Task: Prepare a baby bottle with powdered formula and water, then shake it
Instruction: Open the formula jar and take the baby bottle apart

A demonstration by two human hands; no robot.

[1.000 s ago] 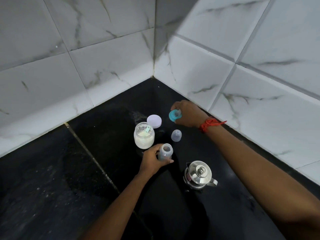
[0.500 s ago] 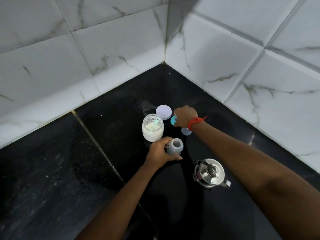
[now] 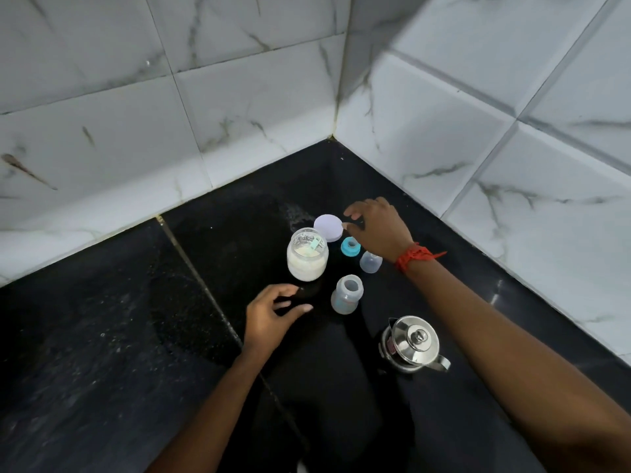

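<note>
Both hands hang spread and empty, left hand [image 3: 273, 310] beside the uncapped translucent baby bottle [image 3: 346, 294], right hand [image 3: 377, 227] over the blue teat ring [image 3: 350, 246], so scooping from the open glass powder jar [image 3: 307, 253] and pouring from the steel kettle [image 3: 411, 343] remain.

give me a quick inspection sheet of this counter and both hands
surface: black counter, light specks, seam running across it
job's things: open jar of powder with scoop inside; lid lying behind it; open bottle upright; teal ring and clear cap set down apart; steel kettle, lid on
clutter: nothing seen
grippers: left hand open, empty, beside bottle; right hand open, empty, fingertips near lid
cables: nothing seen
surroundings: white marble tiles meeting in a corner; red thread on right wrist
</note>
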